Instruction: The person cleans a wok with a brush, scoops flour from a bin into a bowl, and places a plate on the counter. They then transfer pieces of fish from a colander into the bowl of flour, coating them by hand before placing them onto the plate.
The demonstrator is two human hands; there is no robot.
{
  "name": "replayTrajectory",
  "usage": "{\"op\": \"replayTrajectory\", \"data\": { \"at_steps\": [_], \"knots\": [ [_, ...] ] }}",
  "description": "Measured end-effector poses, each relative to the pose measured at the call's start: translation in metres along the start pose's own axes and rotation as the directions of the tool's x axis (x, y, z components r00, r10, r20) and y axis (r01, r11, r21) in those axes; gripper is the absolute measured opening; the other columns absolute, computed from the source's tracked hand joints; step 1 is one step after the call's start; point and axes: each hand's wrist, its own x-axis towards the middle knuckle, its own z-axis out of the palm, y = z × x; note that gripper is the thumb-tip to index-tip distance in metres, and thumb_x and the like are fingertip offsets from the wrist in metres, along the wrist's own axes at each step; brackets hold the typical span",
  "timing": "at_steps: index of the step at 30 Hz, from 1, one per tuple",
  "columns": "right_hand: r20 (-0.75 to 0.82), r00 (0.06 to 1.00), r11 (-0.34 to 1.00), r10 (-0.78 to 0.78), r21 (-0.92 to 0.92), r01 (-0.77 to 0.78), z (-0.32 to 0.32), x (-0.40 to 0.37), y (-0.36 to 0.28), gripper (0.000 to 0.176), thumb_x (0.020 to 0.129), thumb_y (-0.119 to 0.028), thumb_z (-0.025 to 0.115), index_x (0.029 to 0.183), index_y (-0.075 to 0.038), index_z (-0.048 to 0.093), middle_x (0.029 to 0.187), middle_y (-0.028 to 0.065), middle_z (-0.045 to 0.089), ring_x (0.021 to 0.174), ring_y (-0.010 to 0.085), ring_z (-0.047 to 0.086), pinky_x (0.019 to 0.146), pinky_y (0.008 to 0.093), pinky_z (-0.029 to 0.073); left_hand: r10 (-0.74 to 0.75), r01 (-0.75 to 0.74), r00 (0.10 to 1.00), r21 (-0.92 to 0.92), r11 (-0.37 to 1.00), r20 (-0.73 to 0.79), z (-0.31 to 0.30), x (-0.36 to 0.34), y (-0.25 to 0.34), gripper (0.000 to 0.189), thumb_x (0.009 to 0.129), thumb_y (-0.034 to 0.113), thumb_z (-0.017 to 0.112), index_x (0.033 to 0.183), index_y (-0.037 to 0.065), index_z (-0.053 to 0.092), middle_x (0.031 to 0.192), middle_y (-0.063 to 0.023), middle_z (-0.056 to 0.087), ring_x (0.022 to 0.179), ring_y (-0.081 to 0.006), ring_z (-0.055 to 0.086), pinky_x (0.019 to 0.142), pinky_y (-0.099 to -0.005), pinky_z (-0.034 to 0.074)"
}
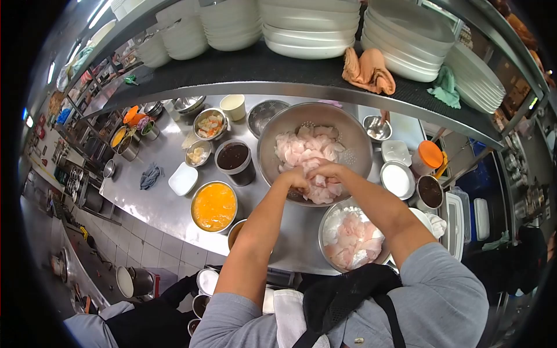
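Pale pink raw meat slices lie heaped in a large metal colander in front of me. Both my hands are inside it, close together at the near side of the heap. My left hand curls its fingers around some of the slices. Beside it, my right hand reaches in from the right with bent fingers closed on slices, its fingertips partly hidden among them. Just nearer to me stands a metal bowl of white powder with more raw slices on top, under my right forearm.
Left of the colander stand a tub of dark sauce and a bowl of orange-yellow liquid. A bowl of white powder sits at right. Overhead, a shelf carries stacked plates. Another person's hand touches a small bowl at the back.
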Motion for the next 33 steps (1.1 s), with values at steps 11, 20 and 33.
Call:
{"op": "replayTrajectory", "data": {
  "at_steps": [11,20,33],
  "knots": [
    [0.044,0.864,0.865,-0.502,0.026,0.501,-0.006,-0.124,-0.085,0.057,0.071,-0.006,0.079,0.123,-0.004,0.057,0.105,0.0044,0.065,0.098,0.0126,0.061,0.084,0.0261,0.051,0.422,-0.455,0.752,0.064,0.888,-0.506,0.01,-0.128,0.102,0.083,0.057,0.015,0.084,0.129,-0.007,0.051,0.112,-0.0173,0.066,0.101,-0.0241,0.065,0.088,-0.034,0.052],
    [0.307,0.846,0.9,-0.435,0.148,0.409,-0.001,-0.262,0.023,0.06,0.074,-0.007,0.081,0.127,-0.006,0.052,0.113,0.0041,0.062,0.106,0.0122,0.058,0.092,0.0284,0.048,0.368,-0.403,0.847,-0.012,0.915,-0.384,0.184,-0.175,0.125,0.071,0.062,0.021,0.08,0.123,-0.004,0.055,0.109,-0.0213,0.067,0.103,-0.0322,0.065,0.091,-0.0376,0.05],
    [0.189,0.835,0.416,-0.517,-0.797,0.438,0.015,-0.278,0.175,0.066,0.093,-0.028,0.058,0.149,-0.004,0.031,0.153,0.0317,0.022,0.137,0.056,0.026,0.116,0.0532,0.026,0.248,0.021,0.802,0.441,0.897,-0.544,0.329,-0.125,0.091,0.075,0.09,0.036,0.063,0.15,0.005,0.032,0.157,-0.0281,0.017,0.144,-0.0535,0.011,0.118,-0.0513,0.018]
  ]
}}
